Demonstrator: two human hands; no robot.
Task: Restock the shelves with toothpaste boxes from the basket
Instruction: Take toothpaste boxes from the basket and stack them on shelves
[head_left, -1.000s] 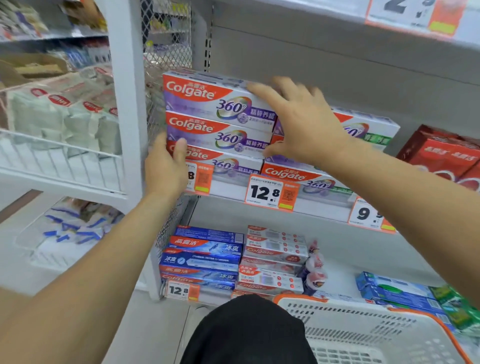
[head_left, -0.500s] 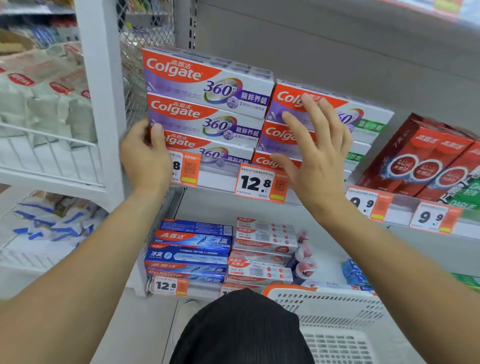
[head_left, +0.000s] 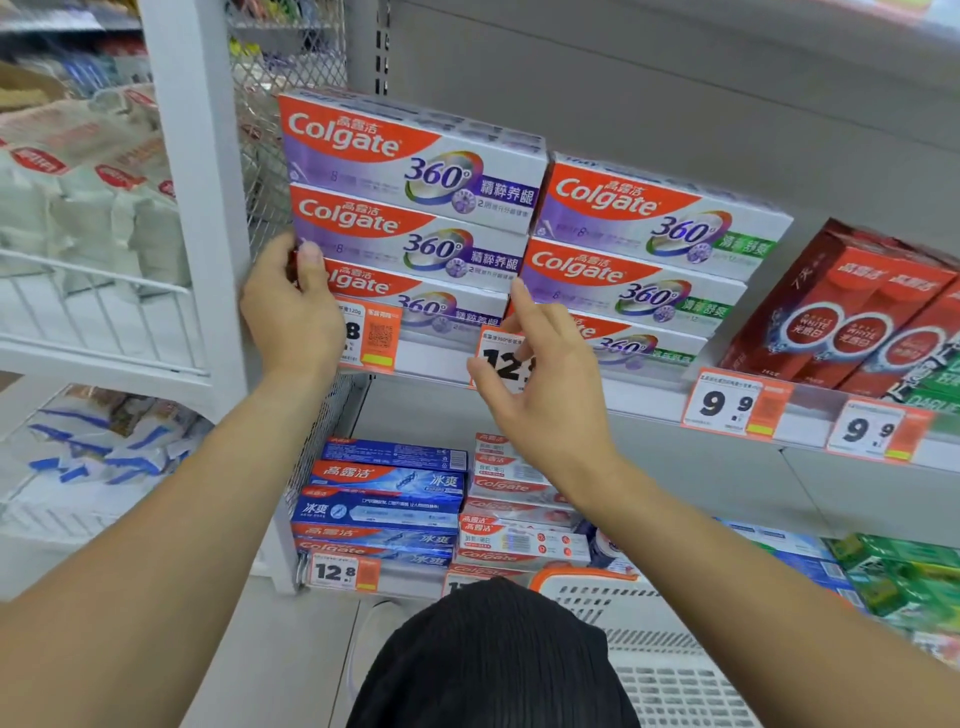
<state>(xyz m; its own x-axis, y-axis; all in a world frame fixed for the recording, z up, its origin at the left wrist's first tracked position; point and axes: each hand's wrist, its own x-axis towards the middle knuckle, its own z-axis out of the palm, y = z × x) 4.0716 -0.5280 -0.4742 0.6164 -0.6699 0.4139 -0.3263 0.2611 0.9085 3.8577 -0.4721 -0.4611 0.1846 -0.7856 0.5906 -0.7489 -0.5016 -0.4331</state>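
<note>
Fingers (head_left: 304, 270) of the left hand (head_left: 293, 317) are curled round the left end of the bottom purple toothpaste box (head_left: 415, 304), stacked on the shelf (head_left: 649, 402). The right hand (head_left: 540, 384) is held loose, grasping nothing, before the price tag (head_left: 501, 361). A perforated plastic basket (head_left: 670, 670) is seen below.

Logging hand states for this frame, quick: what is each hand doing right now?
Left hand: grips the left end of the bottom Colgate box.
Right hand: open, fingers relaxed, holding nothing.

three purple Colgate boxes (head_left: 410, 171), three green-labelled Colgate boxes (head_left: 660, 218), two hands (head_left: 296, 317)
</note>
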